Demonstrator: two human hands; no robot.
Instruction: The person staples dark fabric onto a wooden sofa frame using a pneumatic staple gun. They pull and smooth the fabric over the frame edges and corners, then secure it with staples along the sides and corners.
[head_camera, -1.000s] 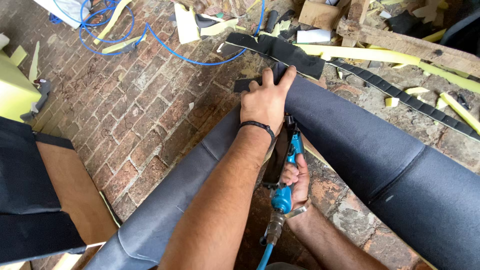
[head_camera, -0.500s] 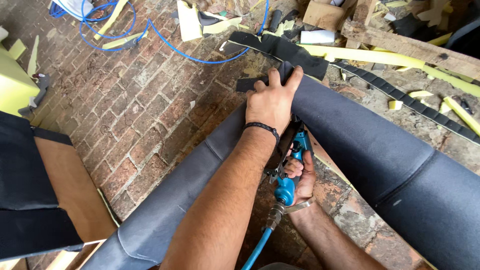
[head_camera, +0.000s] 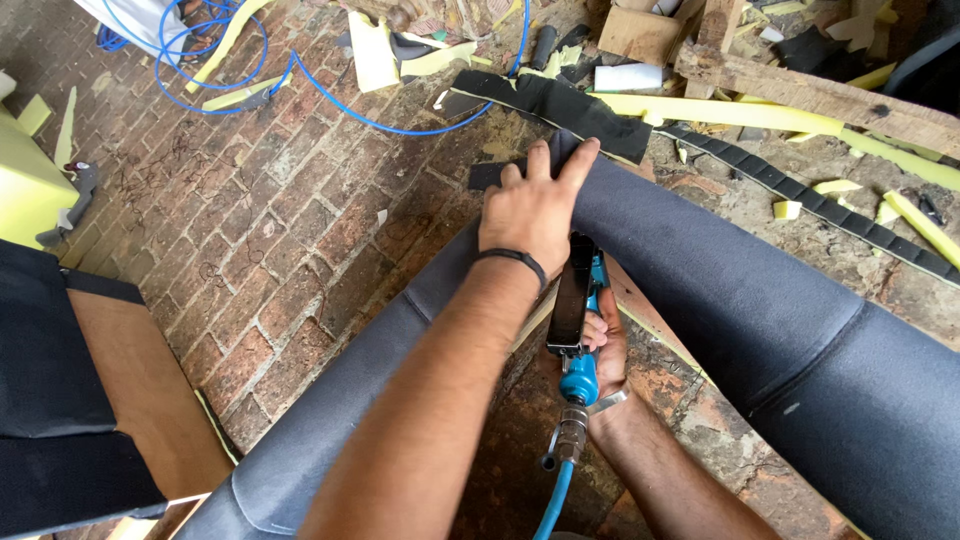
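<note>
My left hand (head_camera: 535, 205) lies flat on the top corner of a dark grey upholstered frame (head_camera: 800, 330), pressing the fabric down where its two padded arms meet. A black band circles that wrist. Below it, inside the frame, my right hand (head_camera: 605, 345) grips a blue pneumatic staple gun (head_camera: 577, 320) with a black magazine, its nose pointing up under my left hand. A blue air hose (head_camera: 552, 500) leaves the gun's base toward me.
The floor is red brick (head_camera: 270, 230). A coiled blue hose (head_camera: 200, 50) lies at the top left. Yellow foam offcuts (head_camera: 720, 110), black fabric strips (head_camera: 560, 100) and wood pieces (head_camera: 810, 90) litter the top. A brown board with dark fabric (head_camera: 90, 400) stands at the left.
The staple gun and my right hand have shifted slightly up toward the corner under my left hand. My left hand keeps pressing the same spot.
</note>
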